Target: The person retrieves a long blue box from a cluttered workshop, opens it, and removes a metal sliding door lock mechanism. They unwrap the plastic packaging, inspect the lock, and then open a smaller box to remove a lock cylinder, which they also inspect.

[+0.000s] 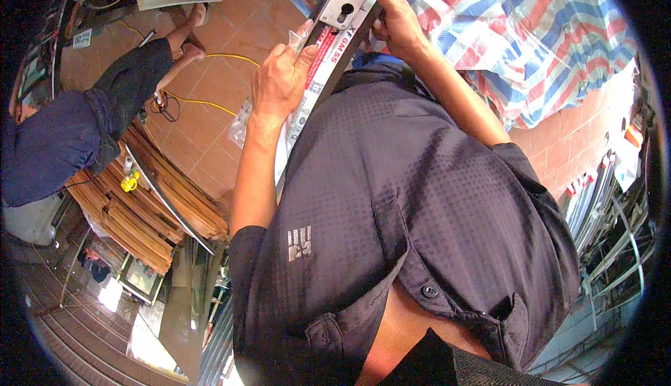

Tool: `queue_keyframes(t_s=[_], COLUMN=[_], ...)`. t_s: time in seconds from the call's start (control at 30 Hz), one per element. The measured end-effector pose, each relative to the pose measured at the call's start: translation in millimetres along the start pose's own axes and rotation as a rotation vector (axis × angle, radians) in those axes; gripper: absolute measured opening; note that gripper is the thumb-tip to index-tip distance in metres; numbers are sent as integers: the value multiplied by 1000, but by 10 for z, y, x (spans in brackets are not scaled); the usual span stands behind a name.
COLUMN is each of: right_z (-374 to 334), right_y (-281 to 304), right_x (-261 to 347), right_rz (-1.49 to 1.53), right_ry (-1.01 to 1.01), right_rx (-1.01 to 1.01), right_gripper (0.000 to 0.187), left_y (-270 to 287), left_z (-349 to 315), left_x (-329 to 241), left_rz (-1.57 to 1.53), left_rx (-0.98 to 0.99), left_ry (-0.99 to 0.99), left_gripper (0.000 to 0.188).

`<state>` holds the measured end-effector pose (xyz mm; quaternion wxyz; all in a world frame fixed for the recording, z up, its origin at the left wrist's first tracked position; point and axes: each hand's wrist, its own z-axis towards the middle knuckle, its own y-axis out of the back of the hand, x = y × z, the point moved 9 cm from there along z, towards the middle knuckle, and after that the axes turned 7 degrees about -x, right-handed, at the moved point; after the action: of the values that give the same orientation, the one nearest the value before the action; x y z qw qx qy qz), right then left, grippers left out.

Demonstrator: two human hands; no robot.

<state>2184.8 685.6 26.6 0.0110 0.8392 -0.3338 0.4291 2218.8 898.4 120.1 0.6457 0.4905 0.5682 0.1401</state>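
Observation:
A long metal profile bar (299, 117), with a white and red printed film along its face, slants up across my lap. Set in its upper part is a silver lock plate (342, 10) with a keyhole-shaped opening. My right hand (402, 26) grips the bar's right edge, thumb on the plate and fingers partly hidden behind. At the left edge my left hand (276, 85) is closed around a crumpled clear plastic bag (299, 36), which pokes out above the fist; the thumb lies against the bar. More clear plastic hangs below the wrist.
A red, white and blue striped sheet (517, 36) drapes at the upper right. On the left a co-worker in dark clothes (63, 141) bends near stacked wooden strips (133, 211). A yellow cable (203, 103) crosses the tiled floor. Metal lengths (594, 194) lean at the right.

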Motion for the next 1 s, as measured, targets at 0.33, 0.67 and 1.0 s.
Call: queue_keyframes(t_s=[0.33,0.67,1.0], right_z=[40,22,-54], right_y=[-14,66,1], right_x=[-50,-64,75], right_rz=[3,-83,-55], right_ry=[-16,-63,71], right_rx=[89,11,25], right_gripper=[57,55,52], left_y=[-20,-65,-75], left_z=[25,28,7], left_x=[5,47,30], left_rz=[146,71,-23], left_rx=[46,45,55], left_ry=[23,-15,-45], left_gripper=[54,57,63])
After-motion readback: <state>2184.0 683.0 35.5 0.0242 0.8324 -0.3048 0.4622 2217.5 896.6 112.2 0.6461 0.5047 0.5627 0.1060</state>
